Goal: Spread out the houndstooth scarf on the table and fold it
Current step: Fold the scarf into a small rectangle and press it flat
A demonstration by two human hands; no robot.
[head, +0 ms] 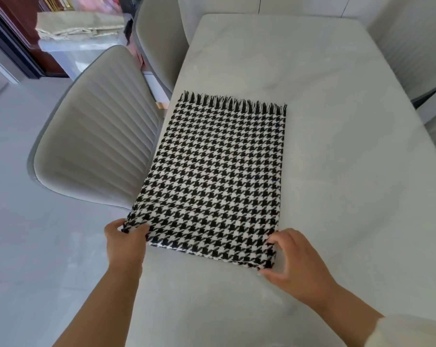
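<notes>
Both hands pinch the scarf's (213, 176) near corners, left hand (125, 242) at the table (337, 121) edge, right hand (296, 261) on top. Scarf lies flat, already folded, fringe (233, 100) far. Uneven lifting could skew the layers, or the left edge slides off toward the chair (96, 136).
</notes>
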